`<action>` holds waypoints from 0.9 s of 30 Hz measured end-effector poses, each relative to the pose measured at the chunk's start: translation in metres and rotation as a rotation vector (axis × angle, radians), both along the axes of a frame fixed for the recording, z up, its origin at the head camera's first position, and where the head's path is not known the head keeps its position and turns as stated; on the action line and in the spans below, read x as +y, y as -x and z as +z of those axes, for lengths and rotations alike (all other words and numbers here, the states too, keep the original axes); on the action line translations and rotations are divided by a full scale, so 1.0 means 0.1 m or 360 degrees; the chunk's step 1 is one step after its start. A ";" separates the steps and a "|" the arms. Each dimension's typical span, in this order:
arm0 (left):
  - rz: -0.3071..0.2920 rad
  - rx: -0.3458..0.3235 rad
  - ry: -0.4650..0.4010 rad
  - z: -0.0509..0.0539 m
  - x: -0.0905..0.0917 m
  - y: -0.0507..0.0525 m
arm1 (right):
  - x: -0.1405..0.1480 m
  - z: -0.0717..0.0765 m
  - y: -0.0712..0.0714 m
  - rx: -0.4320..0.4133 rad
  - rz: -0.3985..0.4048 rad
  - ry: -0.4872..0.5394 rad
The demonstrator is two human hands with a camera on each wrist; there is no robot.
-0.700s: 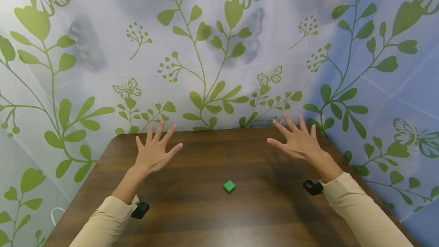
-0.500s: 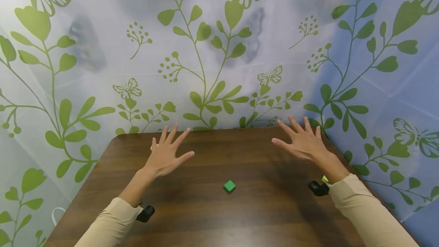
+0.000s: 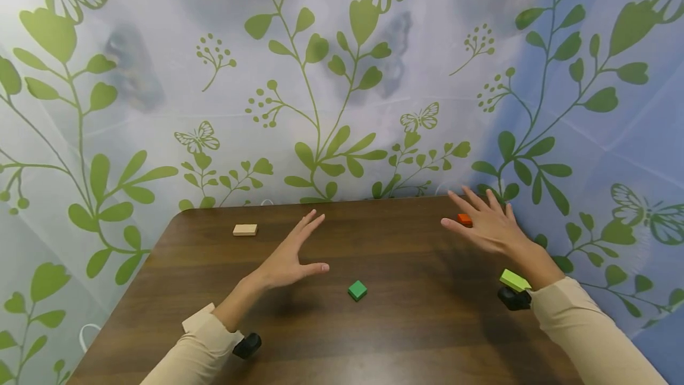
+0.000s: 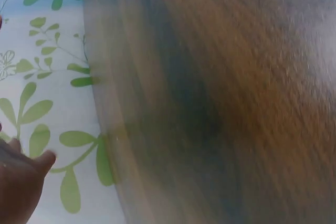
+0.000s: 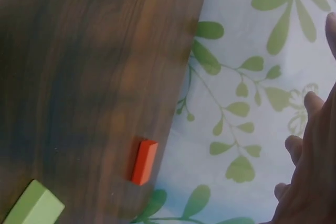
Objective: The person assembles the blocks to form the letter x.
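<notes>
Hovering over the table (image 3: 374,346) — holding left hand (image 3: 283,263) loosely spread, left of the green block (image 3: 357,291) at lower centre, and right hand (image 3: 494,229) spread wide at right.

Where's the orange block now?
In the head view, the orange block is on the right, near the far edge of the table, partly behind the right hand.

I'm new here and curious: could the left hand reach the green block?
Probably yes: the left hand holds nothing, and in the head view no other thing lies between it and the green block.
</notes>
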State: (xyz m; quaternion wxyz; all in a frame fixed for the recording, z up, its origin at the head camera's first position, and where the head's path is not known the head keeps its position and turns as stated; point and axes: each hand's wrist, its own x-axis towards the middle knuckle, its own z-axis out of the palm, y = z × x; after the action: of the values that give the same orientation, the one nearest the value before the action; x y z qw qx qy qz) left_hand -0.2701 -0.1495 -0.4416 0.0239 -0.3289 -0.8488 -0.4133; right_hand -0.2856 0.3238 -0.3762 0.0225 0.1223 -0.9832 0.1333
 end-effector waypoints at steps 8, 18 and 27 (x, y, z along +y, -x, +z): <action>-0.0194 -0.0271 -0.0053 -0.12 0.16 0.00 | 0.19 -0.06 -0.06 -0.0056 -0.0007 0.0115; -0.0408 -0.0530 -0.0266 -0.32 0.37 0.04 | 0.41 -0.16 -0.12 -0.0100 0.0058 0.0306; -0.0489 -0.0744 -0.0267 -0.47 0.51 0.06 | 0.60 -0.26 -0.18 -0.0130 0.0136 0.0388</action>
State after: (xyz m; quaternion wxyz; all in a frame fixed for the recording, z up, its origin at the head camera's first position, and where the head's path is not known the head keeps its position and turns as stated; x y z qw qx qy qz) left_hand -0.2758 -0.0987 -0.4883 -0.2080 -0.3464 -0.7343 -0.5455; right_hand -0.2680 0.3836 -0.4026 -0.0085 0.1550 -0.9537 0.2576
